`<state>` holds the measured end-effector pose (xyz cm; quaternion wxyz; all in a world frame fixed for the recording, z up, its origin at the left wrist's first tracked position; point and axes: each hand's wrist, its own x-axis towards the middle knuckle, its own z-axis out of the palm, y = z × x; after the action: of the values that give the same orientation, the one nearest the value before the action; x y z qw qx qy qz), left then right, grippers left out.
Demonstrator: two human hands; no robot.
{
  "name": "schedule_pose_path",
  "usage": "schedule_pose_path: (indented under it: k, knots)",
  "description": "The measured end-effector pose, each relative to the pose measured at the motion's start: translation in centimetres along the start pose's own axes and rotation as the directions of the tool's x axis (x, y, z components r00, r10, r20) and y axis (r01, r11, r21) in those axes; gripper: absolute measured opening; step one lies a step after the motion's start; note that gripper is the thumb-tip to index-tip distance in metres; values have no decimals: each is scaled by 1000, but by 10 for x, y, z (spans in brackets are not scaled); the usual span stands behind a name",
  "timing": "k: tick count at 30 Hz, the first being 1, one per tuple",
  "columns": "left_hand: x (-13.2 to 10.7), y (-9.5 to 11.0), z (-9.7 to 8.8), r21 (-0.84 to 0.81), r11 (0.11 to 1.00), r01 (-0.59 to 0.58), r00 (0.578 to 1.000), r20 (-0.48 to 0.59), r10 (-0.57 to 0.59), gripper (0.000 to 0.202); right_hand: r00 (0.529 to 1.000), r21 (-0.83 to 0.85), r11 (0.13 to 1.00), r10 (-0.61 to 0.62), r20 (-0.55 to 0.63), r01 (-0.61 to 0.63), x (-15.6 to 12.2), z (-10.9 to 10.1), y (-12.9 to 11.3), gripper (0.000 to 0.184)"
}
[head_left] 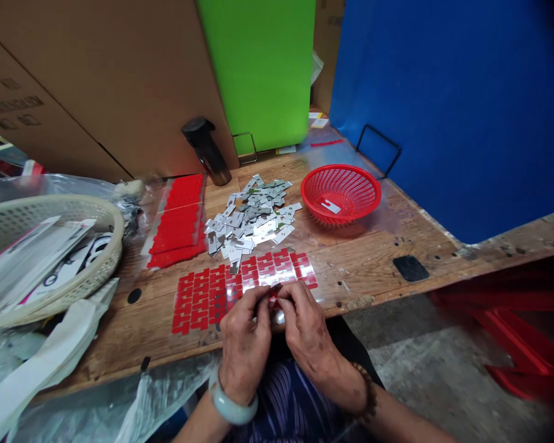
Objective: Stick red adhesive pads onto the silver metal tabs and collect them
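My left hand (247, 332) and my right hand (305, 323) meet at the table's front edge, both closed in a pinch. Between their fingertips is a small flat piece with a dark edge (275, 287), apparently a metal plate, mostly hidden by the fingers. Red shows just below it; whether it is a sticker on the piece is unclear. Under and behind the hands lies a clear sheet of red stickers (200, 298). Beyond it spreads a loose pile of slotted metal plates (253, 215). One slotted plate (331, 206) lies in the red plastic basket (369, 212).
Stacked red sticker sheets (178, 221) lie left of the pile, near a dark bottle (210, 154). A cream basket (113, 246) of printed papers stands far left. Cardboard (120, 74), a green panel (268, 74) and a blue panel (452, 111) border the wooden table (364, 264).
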<state>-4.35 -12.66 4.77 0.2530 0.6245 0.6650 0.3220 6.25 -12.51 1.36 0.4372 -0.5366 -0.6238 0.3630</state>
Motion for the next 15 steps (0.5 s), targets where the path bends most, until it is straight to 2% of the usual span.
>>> schedule_pose_path:
  k: [3,6,10,12,15]
  knots:
    - [1,-4,1,-47,997,57,998,-2,-57,19,1000,37,999,9,16,-9,-2,1,-5,14]
    - [7,-9,-1,-226,953,200,980,58,-192,22,998,106,993,54,30,-57,4,-7,-9,12]
    - [15,-8,-5,-480,756,445,895,261,-361,28,980,164,974,130,151,-155,18,-23,-11,13]
    - [18,-7,-8,-515,686,514,858,326,-398,31,969,151,972,152,196,-183,23,-28,-11,12]
    - [20,-6,-12,-519,637,570,821,394,-414,37,960,127,974,155,234,-189,28,-32,-10,11]
